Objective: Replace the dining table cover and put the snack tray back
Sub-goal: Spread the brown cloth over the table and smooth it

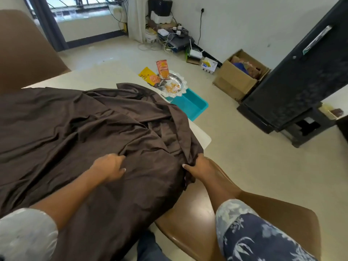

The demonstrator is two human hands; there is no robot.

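Note:
A dark brown table cover [79, 129] lies crumpled over most of the cream dining table [98, 74]. My left hand [110, 167] grips a fold of the cover near the table's near edge. My right hand [197, 166] pinches the cover's edge at the near right corner, over a chair. A silver snack tray [172, 84] with snacks sits at the table's far right corner, with a yellow packet [148, 76] and an orange packet [162, 69] leaning on it. A teal bin [190, 104] stands beside the tray, partly hidden by the cover.
A brown chair [244, 210] stands under my right arm, another brown chair back [24, 51] at the far left. On the floor to the right are a cardboard box [235, 80] and a black cabinet [301, 72]. Cables and devices [175, 38] clutter the far wall.

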